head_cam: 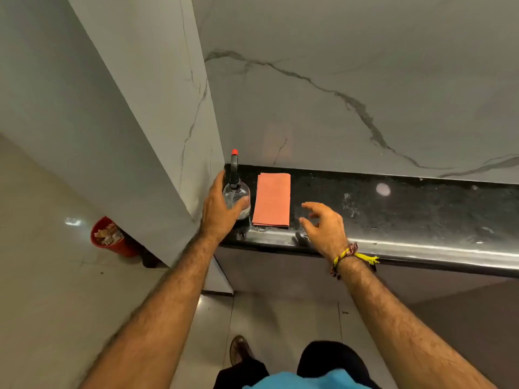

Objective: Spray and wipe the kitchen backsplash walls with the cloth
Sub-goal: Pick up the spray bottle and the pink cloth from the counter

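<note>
A clear spray bottle (pixel 238 193) with a black trigger head and red nozzle tip stands upright at the left end of the black countertop (pixel 407 203). My left hand (pixel 217 209) is wrapped around the bottle's body. Just right of the bottle lies a folded orange cloth (pixel 271 200), flat on the counter. My right hand (pixel 323 223) hovers over the counter's front edge to the right of the cloth, fingers spread and holding nothing. The white marble backsplash (pixel 351 94) with grey veins rises behind the counter.
A marble side wall (pixel 157 113) meets the backsplash right beside the bottle. A red bin (pixel 108 237) with scraps stands on the tiled floor at the left. The counter stretches away to the right, speckled and glossy.
</note>
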